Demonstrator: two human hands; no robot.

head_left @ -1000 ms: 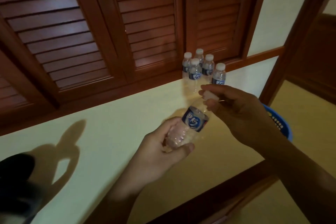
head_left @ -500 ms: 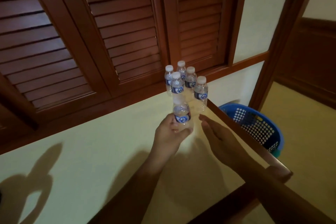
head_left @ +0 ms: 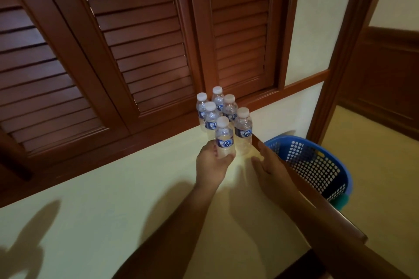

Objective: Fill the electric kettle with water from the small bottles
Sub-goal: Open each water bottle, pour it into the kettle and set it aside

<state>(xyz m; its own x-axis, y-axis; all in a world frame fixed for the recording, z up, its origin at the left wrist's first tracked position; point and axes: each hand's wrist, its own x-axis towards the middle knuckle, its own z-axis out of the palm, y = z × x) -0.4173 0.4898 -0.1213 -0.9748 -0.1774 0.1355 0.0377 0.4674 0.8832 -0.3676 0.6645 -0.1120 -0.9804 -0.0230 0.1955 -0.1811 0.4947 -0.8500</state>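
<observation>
While the left hand (head_left: 212,163) grips the front bottle (head_left: 224,137) upright at the far end of the desk (head_left: 113,210), touching the five other capped bottles (head_left: 217,108), the right hand (head_left: 269,172) hovers beside it, fingers loose and empty, near a blue basket (head_left: 317,165).

My left hand (head_left: 212,163) covers the front bottle (head_left: 224,137) base. Rear bottles (head_left: 218,99) overlap, labels unreadable. Basket (head_left: 317,165) at 3 o'clock is half hidden by the counter edge (head_left: 322,201).
</observation>
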